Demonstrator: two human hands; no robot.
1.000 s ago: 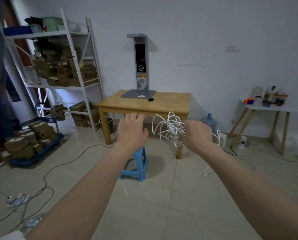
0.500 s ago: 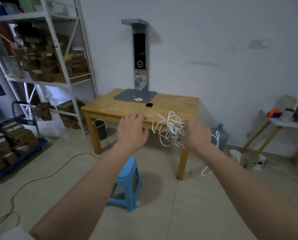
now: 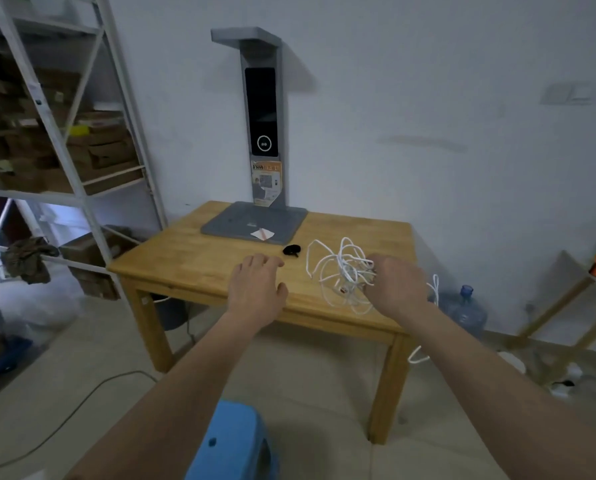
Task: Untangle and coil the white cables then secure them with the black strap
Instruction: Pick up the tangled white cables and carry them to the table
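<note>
While the right hand (image 3: pixel 395 289) grips tangled white cables (image 3: pixel 341 275), the left hand (image 3: pixel 256 289) hovers empty; untangling, coiling and the black strap (image 3: pixel 291 250) remain.

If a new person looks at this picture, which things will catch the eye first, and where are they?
First, the tangle of white cables gripped in the right hand over the wooden table, with the open left hand beside it. Behind them stands a tall grey device with a black screen, and a small black strap lies just in front of its base.
</note>
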